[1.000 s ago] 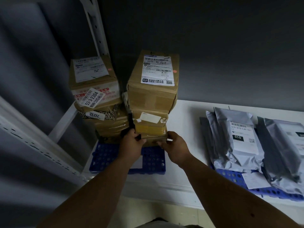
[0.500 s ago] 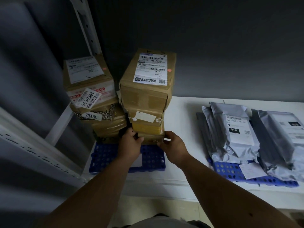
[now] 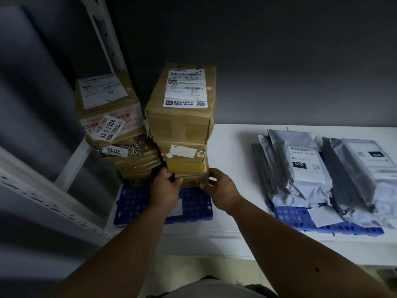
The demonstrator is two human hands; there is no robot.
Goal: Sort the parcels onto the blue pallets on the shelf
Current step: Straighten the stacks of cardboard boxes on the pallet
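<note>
You're at a white shelf board [image 3: 232, 147] in a pretty dim room, with a dark grey wall [image 3: 279, 61] behind it and a white perforated metal upright [image 3: 107, 39] on the left. Two stacks of brown cardboard parcel boxes sit on the left blue perforated plastic pallet [image 3: 133, 207]: the left stack [image 3: 111, 130] back in the corner, the right stack [image 3: 182, 117] touching it.

Your left hand [image 3: 165, 190] and right hand [image 3: 221, 190] are both at the small brown box at the bottom of the right stack [image 3: 193, 179], fingers curled around its left and right front corners, gripping it.

Further right, well apart from the boxes, grey plastic mailer bags [image 3: 305, 168] lie overlapping on a second blue perforated pallet [image 3: 300, 220], with a loose white paper slip [image 3: 324, 216] at its front.
</note>
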